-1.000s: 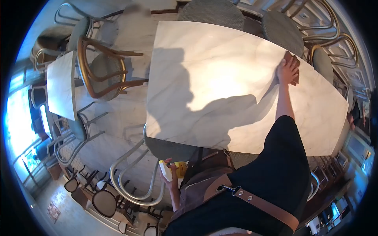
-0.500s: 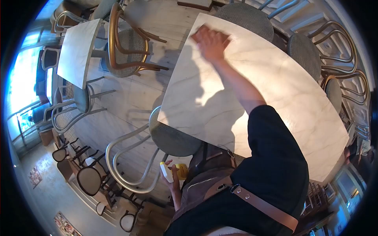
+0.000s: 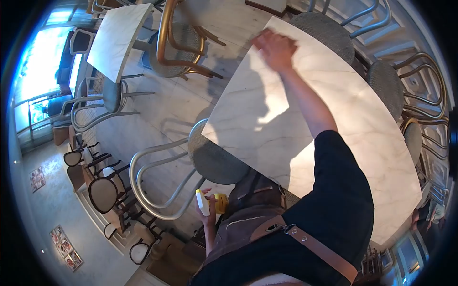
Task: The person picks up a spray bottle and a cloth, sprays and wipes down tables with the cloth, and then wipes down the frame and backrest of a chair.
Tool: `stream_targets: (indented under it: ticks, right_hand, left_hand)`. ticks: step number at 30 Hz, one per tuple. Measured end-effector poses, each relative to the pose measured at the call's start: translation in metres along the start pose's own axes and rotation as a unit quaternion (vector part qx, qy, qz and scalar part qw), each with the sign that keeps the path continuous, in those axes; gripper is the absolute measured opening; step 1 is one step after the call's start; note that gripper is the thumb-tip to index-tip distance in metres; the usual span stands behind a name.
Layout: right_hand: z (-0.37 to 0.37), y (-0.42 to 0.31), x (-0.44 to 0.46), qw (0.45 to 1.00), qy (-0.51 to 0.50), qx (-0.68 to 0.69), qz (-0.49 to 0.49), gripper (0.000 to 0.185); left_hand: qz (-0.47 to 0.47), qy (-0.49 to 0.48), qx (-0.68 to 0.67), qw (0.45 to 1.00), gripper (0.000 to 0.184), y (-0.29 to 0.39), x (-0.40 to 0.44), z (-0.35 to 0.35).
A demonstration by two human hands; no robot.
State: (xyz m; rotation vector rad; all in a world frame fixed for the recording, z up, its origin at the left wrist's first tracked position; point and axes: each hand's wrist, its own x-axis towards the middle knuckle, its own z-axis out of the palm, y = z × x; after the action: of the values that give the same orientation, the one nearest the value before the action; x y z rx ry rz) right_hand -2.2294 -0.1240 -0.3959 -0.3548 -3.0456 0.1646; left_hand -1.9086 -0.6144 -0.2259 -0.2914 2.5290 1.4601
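Note:
My right hand [image 3: 277,55] presses on a reddish-brown cloth [image 3: 292,44] at the far corner of the marble-patterned table [image 3: 353,124]. Motion smears the fingers, and most of the cloth is hidden beneath them. Down at my left side, my left hand [image 3: 208,217] is wrapped round a spray bottle [image 3: 220,204] with a yellow body and a white trigger head. The bottle is tilted and stays off the table, close to my brown apron [image 3: 243,219].
A grey-seated chair [image 3: 217,162] with a metal-tube back stands against the near table edge. More chairs [image 3: 384,88] line the far side by a panelled wall. A bronze-framed chair [image 3: 179,50] and a second marble table [image 3: 117,40] are at the upper left.
My right hand has moved with the cloth slightly toward the table's far corner edge. The view has shifted a little. My left hand keeps hold of the spray bottle.

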Motion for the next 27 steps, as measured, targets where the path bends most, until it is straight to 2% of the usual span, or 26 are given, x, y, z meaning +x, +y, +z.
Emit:
stream_targets:
  ticks: [2, 3, 5, 7, 8, 9, 10, 12, 14, 15, 17, 19, 20, 21, 22, 23, 24, 26, 27]
  right_hand:
    - [0.053, 0.047, 0.024, 0.964, 0.259, 0.006, 0.059, 0.06]
    - [0.052, 0.041, 0.025, 0.964, 0.259, 0.01, 0.057, 0.06]
    - [0.045, 0.025, 0.021, 0.978, 0.159, 0.001, 0.131, 0.058]
    - [0.049, -0.021, -0.003, 0.974, 0.226, 0.009, 0.034, 0.056]
    - [0.018, -0.059, -0.013, 0.998, 0.053, -0.022, -0.001, 0.052]
    - [0.037, -0.088, -0.044, 0.965, 0.119, 0.233, -0.022, 0.047]
    - [0.032, -0.127, -0.077, 0.978, 0.083, 0.167, -0.095, 0.047]
    - [0.015, -0.204, -0.141, 0.966, 0.03, 0.05, -0.251, 0.048]
    - [0.065, -0.248, -0.184, 0.911, 0.039, 0.189, -0.365, 0.049]
    - [0.051, -0.246, -0.177, 0.909, 0.042, 0.189, -0.369, 0.049]
    - [0.009, -0.236, -0.152, 0.918, -0.115, 0.183, -0.332, 0.046]
    - [0.036, -0.206, -0.106, 0.916, -0.131, 0.237, -0.295, 0.036]
    - [0.069, -0.188, -0.073, 0.911, -0.102, 0.325, -0.234, 0.029]
    - [0.042, -0.167, -0.052, 0.963, -0.087, 0.202, -0.154, 0.028]
    - [0.029, -0.147, -0.042, 0.967, -0.047, 0.239, -0.079, 0.03]
    - [0.032, -0.131, -0.021, 0.979, -0.009, 0.153, -0.135, 0.035]
    - [0.031, -0.137, -0.023, 0.978, -0.011, 0.153, -0.14, 0.035]
    - [0.031, -0.146, -0.03, 0.987, 0.003, 0.104, -0.121, 0.038]
    - [0.038, -0.171, -0.052, 0.988, 0.018, 0.136, -0.075, 0.04]
  left_hand:
    - [-0.008, 0.001, 0.013, 1.0, 0.029, -0.001, -0.007, -0.006]
    - [-0.019, -0.003, 0.023, 1.0, 0.031, -0.001, -0.01, -0.008]
    - [-0.031, 0.002, 0.022, 0.999, 0.029, 0.0, -0.016, -0.012]
    - [-0.042, 0.009, 0.017, 0.999, 0.027, 0.002, -0.015, -0.012]
    - [-0.042, 0.0, 0.013, 0.999, 0.028, 0.004, -0.011, -0.01]
    - [-0.043, -0.01, 0.007, 0.999, 0.028, 0.005, -0.008, -0.007]
    - [-0.043, -0.009, 0.003, 0.999, 0.028, 0.006, -0.005, -0.004]
    - [-0.025, -0.025, -0.002, 0.999, 0.029, 0.006, 0.0, -0.001]
    - [0.002, -0.03, -0.01, 1.0, 0.029, 0.002, 0.003, -0.001]
    - [0.003, -0.036, -0.014, 0.999, 0.028, 0.002, 0.004, -0.002]
    - [0.005, -0.034, -0.017, 0.999, 0.028, 0.002, 0.002, -0.006]
    - [0.017, -0.025, -0.021, 0.999, 0.027, 0.0, -0.004, -0.012]
    - [0.015, -0.019, -0.021, 0.999, 0.027, -0.002, -0.008, -0.015]
    - [0.0, 0.0, -0.02, 1.0, 0.027, -0.004, -0.013, -0.019]
    - [-0.016, 0.02, -0.02, 0.999, 0.027, -0.008, -0.018, -0.022]
    - [-0.02, 0.025, -0.021, 0.999, 0.027, -0.012, -0.022, -0.025]
    - [-0.028, 0.031, -0.012, 0.999, 0.027, -0.016, -0.026, -0.028]
    - [-0.037, 0.036, -0.007, 0.999, 0.026, -0.019, -0.031, -0.031]
    - [-0.042, 0.043, -0.015, 0.998, 0.026, -0.019, -0.032, -0.029]
